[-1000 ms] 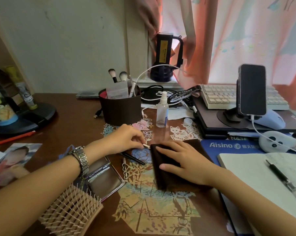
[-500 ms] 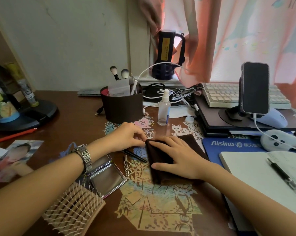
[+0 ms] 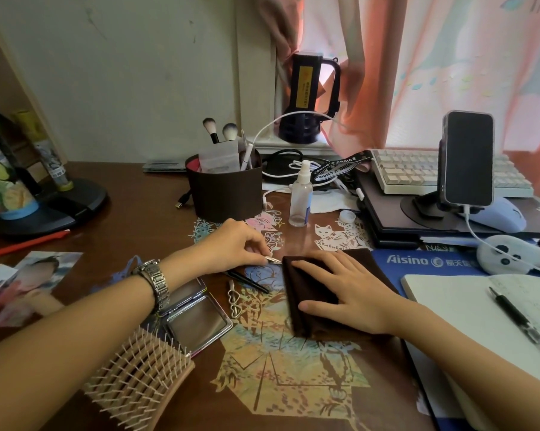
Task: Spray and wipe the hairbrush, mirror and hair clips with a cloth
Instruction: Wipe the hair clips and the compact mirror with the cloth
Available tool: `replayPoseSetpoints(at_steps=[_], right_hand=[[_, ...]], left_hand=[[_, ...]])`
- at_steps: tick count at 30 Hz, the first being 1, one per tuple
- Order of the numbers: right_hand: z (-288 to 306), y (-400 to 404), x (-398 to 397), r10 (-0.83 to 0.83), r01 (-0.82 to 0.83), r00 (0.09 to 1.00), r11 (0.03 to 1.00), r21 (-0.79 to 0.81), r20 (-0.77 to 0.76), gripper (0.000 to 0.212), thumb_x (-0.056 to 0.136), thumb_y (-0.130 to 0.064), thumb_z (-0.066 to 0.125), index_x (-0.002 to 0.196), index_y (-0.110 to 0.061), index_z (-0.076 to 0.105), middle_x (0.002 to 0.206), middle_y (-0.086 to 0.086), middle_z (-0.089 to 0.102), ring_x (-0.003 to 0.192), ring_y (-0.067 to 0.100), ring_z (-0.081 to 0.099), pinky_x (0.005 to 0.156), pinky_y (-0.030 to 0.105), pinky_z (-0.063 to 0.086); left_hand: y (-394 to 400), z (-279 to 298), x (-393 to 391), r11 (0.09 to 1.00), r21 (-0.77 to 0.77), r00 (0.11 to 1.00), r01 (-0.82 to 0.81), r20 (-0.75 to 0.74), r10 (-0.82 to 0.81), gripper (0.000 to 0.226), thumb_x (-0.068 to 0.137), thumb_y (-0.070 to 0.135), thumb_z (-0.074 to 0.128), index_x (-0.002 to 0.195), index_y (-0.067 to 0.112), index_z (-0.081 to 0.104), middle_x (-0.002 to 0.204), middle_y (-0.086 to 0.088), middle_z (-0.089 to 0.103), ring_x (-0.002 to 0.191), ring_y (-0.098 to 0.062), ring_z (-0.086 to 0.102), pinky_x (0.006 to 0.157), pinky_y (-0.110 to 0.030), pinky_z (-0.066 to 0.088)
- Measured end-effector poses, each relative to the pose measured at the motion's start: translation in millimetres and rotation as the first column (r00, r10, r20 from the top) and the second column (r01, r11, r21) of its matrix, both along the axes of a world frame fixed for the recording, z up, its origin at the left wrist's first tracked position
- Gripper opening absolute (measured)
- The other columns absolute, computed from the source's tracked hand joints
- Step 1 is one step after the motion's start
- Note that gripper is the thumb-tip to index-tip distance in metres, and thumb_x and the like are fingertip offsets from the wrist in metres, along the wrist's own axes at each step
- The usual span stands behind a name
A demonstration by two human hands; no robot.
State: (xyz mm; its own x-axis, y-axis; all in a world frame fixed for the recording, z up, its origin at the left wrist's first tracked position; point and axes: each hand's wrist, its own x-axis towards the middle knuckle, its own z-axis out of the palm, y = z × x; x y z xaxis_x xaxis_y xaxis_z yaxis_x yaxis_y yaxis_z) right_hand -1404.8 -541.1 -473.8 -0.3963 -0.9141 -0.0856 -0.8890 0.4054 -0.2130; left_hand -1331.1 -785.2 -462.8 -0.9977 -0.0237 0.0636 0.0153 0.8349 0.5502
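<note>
- Nearest me: hairbrush (image 3: 135, 381) at the bottom-left edge, bristles up, partly under my left forearm; its lower end runs out of view.
- Just beyond it, compact mirror (image 3: 197, 318) lies open and flat, touching the brush head, with my left wrist over its far half.
- Bare patch of desk (image 3: 293, 384) with the printed mat in front of me, between brush and notebook (image 3: 480, 321); that's the only free room I see.
- Right hand (image 3: 346, 293) rests flat on the folded dark cloth (image 3: 306, 306), fingers straight and spread, pressing it down. Cloth's right edge butts against the blue pad (image 3: 418, 262).
- Left hand (image 3: 234, 247) has fingers curled, pinching a thin silver hair clip (image 3: 273, 259) whose tip meets the cloth's left corner.
- Between mirror and cloth: a heart-shaped clip (image 3: 233, 301) and black clips (image 3: 247, 279), loose on the mat, close together.
- Farther back: spray bottle (image 3: 300, 197) upright, well apart from both hands; its cap (image 3: 347, 216) lies just to the right.
- Brown holder (image 3: 226, 194) with makeup brushes sits left of the bottle.
- Far right is crowded: phone on stand (image 3: 467, 157), keyboard (image 3: 418, 175), mouse (image 3: 495, 217).
</note>
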Motion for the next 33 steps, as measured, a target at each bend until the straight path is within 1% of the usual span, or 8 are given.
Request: replayPoseSetpoints(at_steps=[6,10,14,16,19,23,30,33], right_hand=[[-1.0,-0.7,1.7,-0.01,0.009,1.0,0.999,-0.036,-0.019,0.073,0.083,-0.075,0.029,0.147,-0.044,0.013,0.15,-0.015,0.015,0.138,0.008,0.012,0.112,0.024,0.005],[-1.7,-0.3,1.0,-0.004,0.004,1.0,0.999,-0.05,-0.006,0.073,0.082,-0.076,0.03,0.147,-0.045,0.013,0.15,-0.016,0.016,0.138,0.007,0.013,0.111,0.021,0.006],[-0.5,-0.7,1.1,-0.007,0.008,1.0,0.999,-0.05,0.012,0.074,0.081,-0.078,0.03,0.146,-0.047,0.013,0.149,-0.017,0.016,0.138,0.007,0.013,0.111,0.022,0.007],[0.0,-0.4,1.0,-0.008,0.009,1.0,0.999,-0.052,0.026,0.074,0.081,-0.078,0.031,0.146,-0.047,0.013,0.15,-0.018,0.016,0.138,0.006,0.013,0.112,0.024,0.008],[0.7,0.3,0.6,-0.008,0.01,0.999,0.998,-0.056,0.037,0.073,0.081,-0.077,0.032,0.145,-0.048,0.014,0.15,-0.018,0.015,0.138,0.006,0.013,0.113,0.024,0.008],[-0.1,0.3,-0.1,-0.004,0.006,0.999,0.998,-0.057,0.033,0.073,0.081,-0.077,0.032,0.145,-0.047,0.015,0.15,-0.017,0.016,0.138,0.007,0.014,0.111,0.024,0.009],[-2.0,-0.3,-1.6,0.001,0.0,1.0,0.998,-0.063,0.023,0.073,0.081,-0.078,0.031,0.145,-0.048,0.015,0.149,-0.019,0.016,0.138,0.006,0.013,0.112,0.024,0.008],[-2.7,-0.5,-1.7,-0.004,0.005,1.0,0.998,-0.066,0.017,0.073,0.08,-0.078,0.031,0.145,-0.048,0.015,0.149,-0.019,0.017,0.138,0.006,0.014,0.112,0.024,0.008]], left_hand=[[-8.4,4.1,5.3,0.999,-0.037,1.0,0.016,0.004,-0.016,0.011,0.078,0.022,0.077,0.088,0.019,0.076,0.08,0.013,0.068,0.074,-0.001,0.063,0.064,-0.009,0.045],[-9.5,6.1,8.4,0.999,0.044,0.998,0.016,0.061,-0.019,0.024,0.077,0.024,0.077,0.101,0.019,0.073,0.086,0.009,0.07,0.079,0.002,0.064,0.068,-0.009,0.048],[0.4,3.0,2.5,0.997,-0.072,0.999,0.034,0.028,-0.032,0.023,0.081,0.029,0.074,0.102,0.018,0.074,0.092,0.005,0.069,0.082,-0.003,0.063,0.071,-0.014,0.05],[3.5,2.3,-0.7,0.991,-0.128,0.999,0.042,0.013,-0.041,0.02,0.082,0.029,0.072,0.098,0.018,0.075,0.092,0.004,0.069,0.084,-0.005,0.062,0.076,-0.022,0.051],[0.9,4.6,-2.1,0.988,-0.145,0.999,0.053,0.014,-0.051,0.017,0.082,0.028,0.073,0.094,0.018,0.076,0.09,0.006,0.069,0.083,-0.005,0.062,0.076,-0.026,0.052],[-13.1,7.5,3.5,0.993,-0.12,1.0,0.008,0.025,-0.005,0.014,0.08,0.024,0.074,0.094,0.019,0.075,0.086,0.012,0.065,0.082,-0.002,0.061,0.071,-0.016,0.047],[-19.1,6.0,12.1,0.997,-0.016,0.997,-0.079,0.021,0.079,0.01,0.079,0.019,0.076,0.087,0.019,0.072,0.086,0.008,0.07,0.078,-0.005,0.065,0.069,-0.02,0.054],[-21.5,5.9,12.0,0.993,0.061,0.995,-0.103,0.011,0.103,0.018,0.073,0.011,0.08,0.088,0.015,0.071,0.084,0.002,0.07,0.073,-0.004,0.066,0.065,-0.014,0.053]])
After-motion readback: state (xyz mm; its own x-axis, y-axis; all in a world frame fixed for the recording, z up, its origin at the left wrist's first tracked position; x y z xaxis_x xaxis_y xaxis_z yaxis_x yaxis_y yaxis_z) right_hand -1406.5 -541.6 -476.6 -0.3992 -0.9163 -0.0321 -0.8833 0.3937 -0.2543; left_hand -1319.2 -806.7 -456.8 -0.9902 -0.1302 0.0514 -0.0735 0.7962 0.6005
